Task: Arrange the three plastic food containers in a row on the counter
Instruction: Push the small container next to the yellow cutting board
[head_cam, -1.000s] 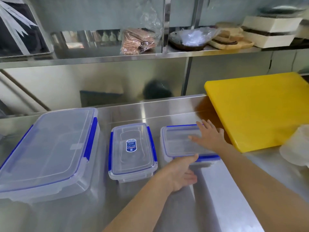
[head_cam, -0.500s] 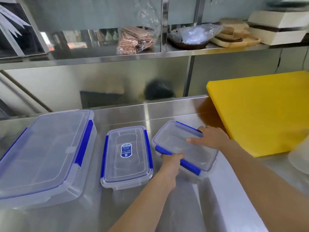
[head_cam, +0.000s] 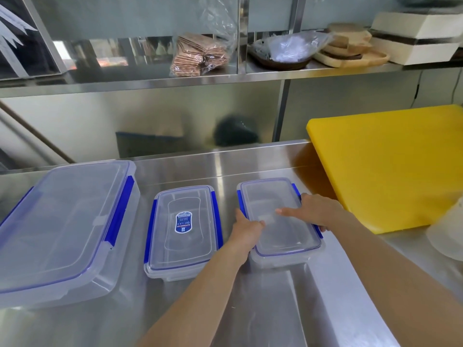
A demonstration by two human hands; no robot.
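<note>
Three clear plastic containers with blue lid clips stand side by side on the steel counter [head_cam: 263, 161]. The large container [head_cam: 65, 226] is at the left. A medium container [head_cam: 184, 230] with a blue label on its lid sits in the middle. The right container [head_cam: 278, 236] lies lengthwise, parallel to the medium one. My left hand [head_cam: 246, 227] grips its left edge. My right hand [head_cam: 313, 211] rests on its lid and wraps over its right edge.
A thick yellow cutting board [head_cam: 390, 161] lies close to the right of the right container. A white round object [head_cam: 448, 236] sits at the far right edge. A steel shelf [head_cam: 200, 78] above holds packets, a bagged bowl, wooden boards and white boxes.
Both hands turned the right container from crosswise, through a diagonal, to lengthwise and parallel with the medium one. The other two containers stayed put.
</note>
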